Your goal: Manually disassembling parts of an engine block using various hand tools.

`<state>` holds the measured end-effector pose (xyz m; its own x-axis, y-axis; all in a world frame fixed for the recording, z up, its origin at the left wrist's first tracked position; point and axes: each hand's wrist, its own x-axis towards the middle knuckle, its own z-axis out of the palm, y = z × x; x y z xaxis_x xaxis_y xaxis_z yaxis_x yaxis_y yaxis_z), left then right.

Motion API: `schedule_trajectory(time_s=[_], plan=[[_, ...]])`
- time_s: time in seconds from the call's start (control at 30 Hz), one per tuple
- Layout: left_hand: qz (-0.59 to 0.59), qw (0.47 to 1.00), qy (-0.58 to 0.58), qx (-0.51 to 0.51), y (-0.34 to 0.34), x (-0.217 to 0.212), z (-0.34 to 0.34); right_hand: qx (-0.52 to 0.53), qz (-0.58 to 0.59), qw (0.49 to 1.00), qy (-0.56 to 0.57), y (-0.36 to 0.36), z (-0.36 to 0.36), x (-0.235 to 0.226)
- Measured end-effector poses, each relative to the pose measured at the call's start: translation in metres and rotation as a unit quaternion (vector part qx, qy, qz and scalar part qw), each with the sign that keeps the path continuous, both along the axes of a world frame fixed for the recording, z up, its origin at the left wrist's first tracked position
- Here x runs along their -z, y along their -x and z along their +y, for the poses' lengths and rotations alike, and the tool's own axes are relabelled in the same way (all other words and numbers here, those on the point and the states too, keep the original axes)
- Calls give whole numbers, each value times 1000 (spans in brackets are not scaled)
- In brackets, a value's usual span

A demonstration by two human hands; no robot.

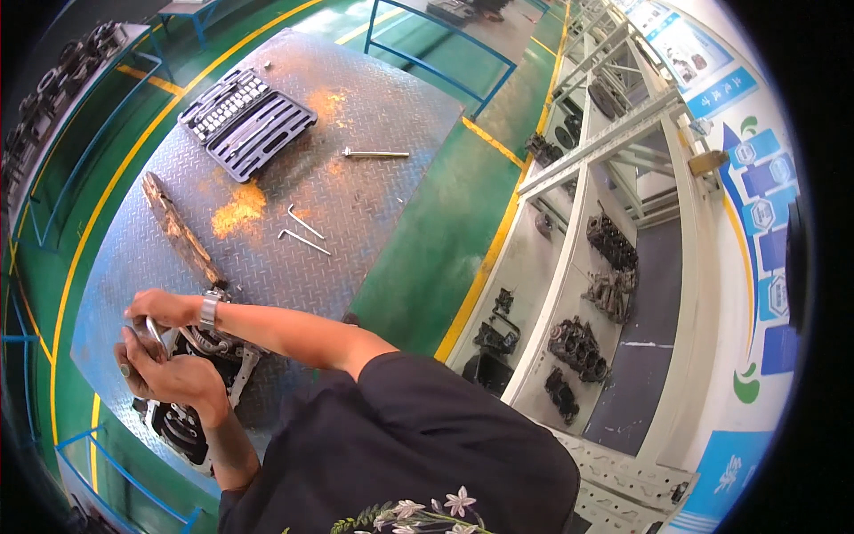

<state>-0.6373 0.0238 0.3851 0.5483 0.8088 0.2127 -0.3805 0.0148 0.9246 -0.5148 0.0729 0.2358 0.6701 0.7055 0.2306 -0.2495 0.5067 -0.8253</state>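
Both my hands are close together over a dark and silver engine assembly [182, 427] at the table's near left corner. My right hand [167, 308], with a metal watch [209, 310] on its wrist, is closed around the upper end of a short shiny metal rod [154, 331]. Just below it, my left hand [169, 376] has its fingers curled at the rod's lower end. The rod's ends are hidden by my fingers, so its exact kind does not show. Part of the engine lies under my hands and right forearm.
On the metal-plate table [374, 214] lie an open socket set case [249, 125], a long-handled bar [378, 154], two bent hex keys [305, 240], a worn wooden block [182, 230] and orange powder [240, 209]. Shelves [543, 329] with engine parts stand right.
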Motion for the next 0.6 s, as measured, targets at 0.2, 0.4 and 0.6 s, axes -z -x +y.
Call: schedule_trajectory(time_s=[0.2,0.4,0.6], plan=[[-62,995,-66,39,-32,40,34,234,-302,923,42,11,-1,-30],[24,973,-205,107,-32,60,61,446,-378,794,166,31,-23,-55],[-144,837,-478,223,-13,38,90,412,-339,807,254,47,-68,-111]])
